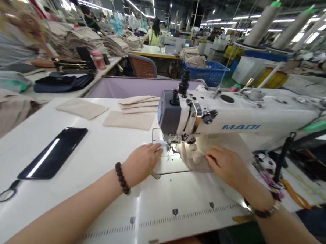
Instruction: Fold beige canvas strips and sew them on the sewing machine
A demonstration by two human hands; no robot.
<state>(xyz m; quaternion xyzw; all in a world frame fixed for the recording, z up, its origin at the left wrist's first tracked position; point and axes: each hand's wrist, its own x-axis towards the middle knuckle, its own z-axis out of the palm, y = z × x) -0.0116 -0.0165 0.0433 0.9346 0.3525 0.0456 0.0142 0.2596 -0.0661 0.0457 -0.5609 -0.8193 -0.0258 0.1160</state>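
Left hand [142, 164] is sitting open, fingers [155, 148] flat by the needle of the white sewing machine [234, 114], while the right hand [227, 166] pinches some folded beige cloth [194, 157] right there.

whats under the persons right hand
The right hand rests on a beige fabric piece on the white sewing table. The fabric directly beneath the palm, and whatever lies under it, is covered.

Garment factory hall [161, 11]: ceiling strip lights [136, 7], mesh-back chair [142, 66], blue crate [207, 74].
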